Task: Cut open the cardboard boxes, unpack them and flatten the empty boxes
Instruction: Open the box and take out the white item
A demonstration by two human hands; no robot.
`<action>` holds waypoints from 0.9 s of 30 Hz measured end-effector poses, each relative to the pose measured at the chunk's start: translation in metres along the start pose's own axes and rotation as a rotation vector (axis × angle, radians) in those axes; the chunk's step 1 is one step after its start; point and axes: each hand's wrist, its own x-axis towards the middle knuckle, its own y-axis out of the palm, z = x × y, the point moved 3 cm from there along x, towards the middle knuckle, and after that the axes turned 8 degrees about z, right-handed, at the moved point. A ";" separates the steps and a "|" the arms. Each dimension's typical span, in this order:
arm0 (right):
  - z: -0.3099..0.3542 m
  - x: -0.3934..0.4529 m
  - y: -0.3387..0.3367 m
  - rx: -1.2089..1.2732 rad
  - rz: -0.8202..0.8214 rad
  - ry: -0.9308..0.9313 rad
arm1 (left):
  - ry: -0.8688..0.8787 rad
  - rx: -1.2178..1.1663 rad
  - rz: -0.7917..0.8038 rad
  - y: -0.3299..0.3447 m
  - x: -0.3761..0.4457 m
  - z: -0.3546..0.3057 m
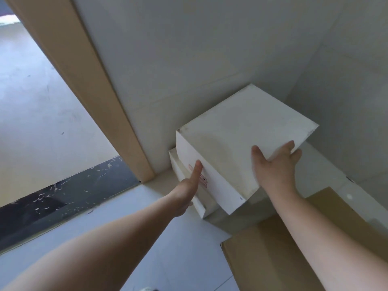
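Note:
A closed white cardboard box (237,141) sits tilted on top of a lower white box (189,181) in the corner where two walls meet. My left hand (189,185) presses flat against the upper box's near-left side, over a red-printed label (204,179). My right hand (277,162) grips the box's right edge, thumb on the top face and fingers curled under. Both arms reach forward to it. A flat brown cardboard sheet (273,248) lies on the floor under my right forearm.
A beige door frame (84,85) runs diagonally on the left, with a doorway and a dark marbled threshold (63,198) beyond it. White walls (189,49) close in behind and to the right. A low white ledge (327,171) runs along the right wall.

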 end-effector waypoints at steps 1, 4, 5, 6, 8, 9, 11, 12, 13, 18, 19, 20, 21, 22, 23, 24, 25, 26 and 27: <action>0.000 0.001 0.000 -0.039 0.047 0.006 | 0.024 0.015 0.007 0.002 0.005 -0.002; 0.001 0.005 -0.004 -0.246 0.178 0.001 | 0.098 0.246 -0.042 0.008 0.022 -0.002; 0.002 0.008 -0.006 -0.363 0.210 -0.011 | 0.104 0.393 -0.042 0.012 0.028 0.000; 0.003 0.011 -0.008 -0.486 0.241 -0.029 | 0.094 0.534 -0.010 0.019 0.036 0.003; 0.005 0.019 -0.015 -0.665 0.289 -0.052 | 0.042 0.720 0.063 0.038 0.051 0.010; 0.005 0.024 -0.020 -0.721 0.306 -0.063 | 0.028 0.776 0.047 0.048 0.059 0.012; 0.004 0.033 -0.026 -0.813 0.340 -0.119 | 0.032 0.797 -0.054 0.067 0.073 0.012; 0.003 0.035 -0.027 -0.845 0.362 -0.156 | 0.053 0.767 -0.109 0.073 0.079 0.011; 0.002 0.038 -0.027 -0.861 0.374 -0.191 | 0.084 0.736 -0.147 0.078 0.084 0.010; -0.001 0.060 -0.041 -0.865 0.301 -0.236 | 0.192 0.708 -0.184 0.099 0.113 0.001; -0.002 0.065 -0.045 -0.858 0.294 -0.237 | 0.203 0.713 -0.189 0.104 0.117 -0.002; -0.002 0.070 -0.049 -0.851 0.289 -0.238 | 0.214 0.722 -0.197 0.108 0.122 -0.005; -0.003 0.075 -0.052 -0.847 0.282 -0.236 | 0.226 0.731 -0.210 0.112 0.126 -0.008; -0.002 0.081 -0.056 -0.849 0.273 -0.231 | 0.243 0.732 -0.224 0.116 0.132 -0.012; -0.001 0.087 -0.059 -0.850 0.263 -0.222 | 0.263 0.722 -0.230 0.121 0.139 -0.015; 0.000 0.094 -0.063 -0.845 0.253 -0.213 | 0.281 0.706 -0.231 0.126 0.147 -0.019; 0.001 0.102 -0.067 -0.833 0.246 -0.206 | 0.295 0.696 -0.227 0.132 0.155 -0.024; 0.002 0.109 -0.070 -0.822 0.241 -0.200 | 0.303 0.696 -0.218 0.138 0.163 -0.028; 0.004 0.116 -0.073 -0.815 0.236 -0.199 | 0.307 0.706 -0.210 0.143 0.170 -0.032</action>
